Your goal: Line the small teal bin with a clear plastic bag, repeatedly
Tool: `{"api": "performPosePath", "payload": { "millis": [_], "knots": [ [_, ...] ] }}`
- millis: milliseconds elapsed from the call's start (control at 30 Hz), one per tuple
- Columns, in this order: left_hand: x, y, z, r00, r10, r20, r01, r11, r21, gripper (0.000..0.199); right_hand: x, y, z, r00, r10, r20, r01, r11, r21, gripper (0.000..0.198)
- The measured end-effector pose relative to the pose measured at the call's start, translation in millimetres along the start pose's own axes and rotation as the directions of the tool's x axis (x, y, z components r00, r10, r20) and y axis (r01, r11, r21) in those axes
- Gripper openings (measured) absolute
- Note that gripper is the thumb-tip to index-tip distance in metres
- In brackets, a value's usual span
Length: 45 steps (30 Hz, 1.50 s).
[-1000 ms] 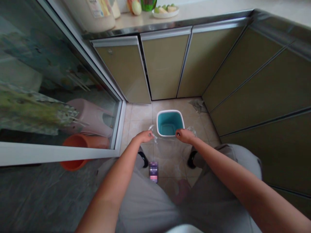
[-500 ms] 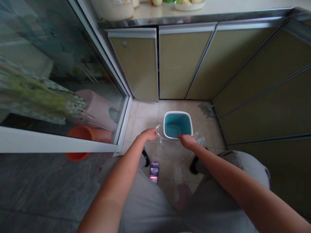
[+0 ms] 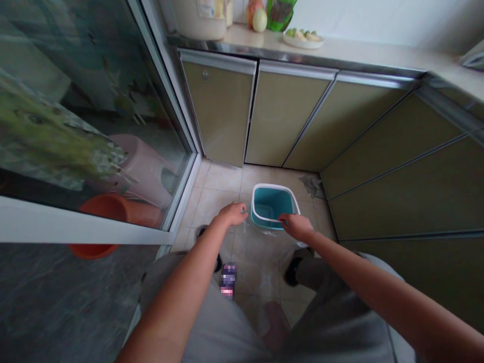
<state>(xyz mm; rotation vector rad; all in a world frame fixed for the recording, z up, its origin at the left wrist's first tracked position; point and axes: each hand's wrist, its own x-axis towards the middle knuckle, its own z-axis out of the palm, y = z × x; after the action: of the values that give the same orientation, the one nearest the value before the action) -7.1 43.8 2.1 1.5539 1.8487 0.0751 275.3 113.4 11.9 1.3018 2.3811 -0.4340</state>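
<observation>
A teal bin with a white rim [image 3: 272, 187] sits on the tiled floor in front of me, its inside bare. My right hand [image 3: 297, 226] is closed on the near right corner of that rim. Just left of the bin, my left hand [image 3: 234, 214] is pinched on a bit of clear plastic film. More of the thin film [image 3: 266, 233] shows faintly below the bin's near side and under my right hand. Its full outline is hard to make out.
Cabinet doors [image 3: 291, 111] stand behind and to the right; a glass door frame [image 3: 185, 191] is at left. A grey cloth [image 3: 313, 185] lies near the cabinets. An orange bucket [image 3: 94, 249], a pixelated object [image 3: 228, 280] and a pink item [image 3: 275, 322] are on the floor.
My view has tilted up, showing more countertop. The bin's near outer wall now shows beneath the rim. My right hand has closed over the rim's corner, and the film hangs lower.
</observation>
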Motion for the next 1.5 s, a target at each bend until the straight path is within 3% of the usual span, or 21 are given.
{"api": "performPosePath", "payload": {
  "millis": [100, 400, 733, 900, 1033, 1500],
  "knots": [
    [-2, 1, 0, 0.999, -0.013, -0.042, 0.013, 1.0, 0.015, 0.043, -2, 1, -29, 1.0, -0.003, -0.026, 0.003, 1.0, -0.019, 0.031],
    [4, 1, 4, 1.0, -0.001, 0.0, 0.001, 1.0, 0.003, 0.045, 12, 1, -116, 0.994, -0.061, -0.095, 0.038, 0.974, -0.223, 0.034],
    [11, -3, 8, 0.999, -0.009, 0.035, 0.009, 1.0, -0.004, 0.046, 81, 17, -186, 0.968, 0.036, -0.249, -0.103, 0.96, -0.26, 0.039],
    [18, -9, 13, 0.999, -0.01, 0.035, 0.011, 1.0, -0.018, 0.047, 114, 27, -198, 0.938, 0.133, -0.32, -0.204, 0.958, -0.2, 0.041],
    [22, -10, 15, 1.0, -0.026, 0.007, 0.026, 0.999, -0.036, 0.045, 126, 31, -198, 0.931, 0.145, -0.335, -0.218, 0.957, -0.191, 0.042],
    [30, -10, 20, 0.997, 0.012, 0.082, -0.011, 1.0, -0.014, 0.045, 113, 40, -194, 0.911, 0.08, -0.403, -0.163, 0.971, -0.175, 0.041]
  ]
}}
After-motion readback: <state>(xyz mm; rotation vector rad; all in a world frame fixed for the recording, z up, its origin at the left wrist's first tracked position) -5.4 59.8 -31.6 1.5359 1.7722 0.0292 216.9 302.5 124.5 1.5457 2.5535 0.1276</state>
